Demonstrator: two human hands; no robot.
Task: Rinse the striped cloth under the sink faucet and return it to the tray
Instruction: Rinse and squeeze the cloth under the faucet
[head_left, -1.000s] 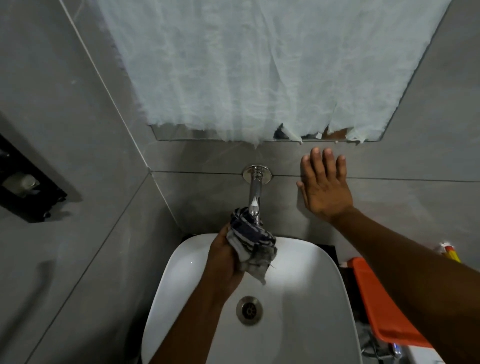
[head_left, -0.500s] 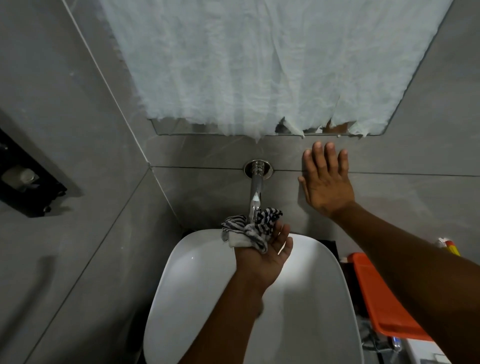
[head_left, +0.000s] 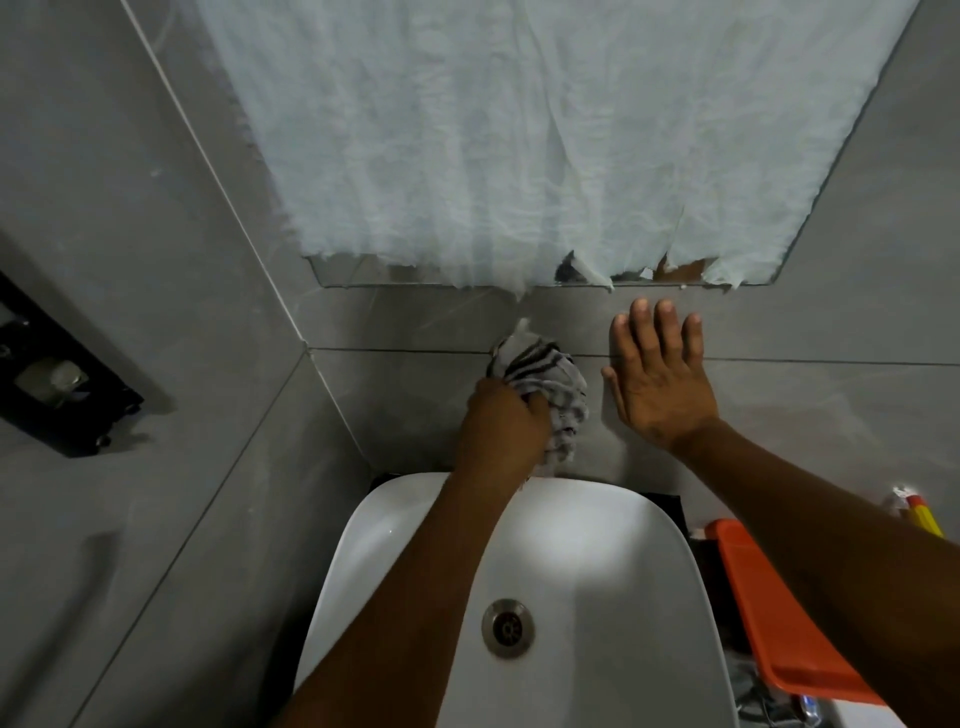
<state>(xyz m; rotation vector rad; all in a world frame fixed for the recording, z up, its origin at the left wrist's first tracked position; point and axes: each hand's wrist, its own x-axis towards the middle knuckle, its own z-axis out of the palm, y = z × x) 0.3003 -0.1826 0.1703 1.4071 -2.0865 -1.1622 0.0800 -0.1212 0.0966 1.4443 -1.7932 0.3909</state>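
Note:
My left hand (head_left: 501, 426) grips the striped cloth (head_left: 550, 384), a bunched black-and-white rag, and presses it against the grey wall above the back of the white sink (head_left: 613, 561). The cloth and hand cover the faucet, which is hidden. My right hand (head_left: 657, 379) rests flat on the wall tile just right of the cloth, fingers spread, holding nothing. The orange tray (head_left: 769, 613) sits to the right of the sink, partly hidden under my right forearm.
A drain (head_left: 507, 627) lies in the sink bowl. A mirror covered by torn white paper (head_left: 519, 145) hangs above. A black holder (head_left: 57, 384) is mounted on the left wall. A yellow and red bottle (head_left: 919, 514) stands behind the tray.
My left hand has risen from the faucet spout with the cloth and now presses it over the faucet's wall mount. The right hand stays flat on the wall.

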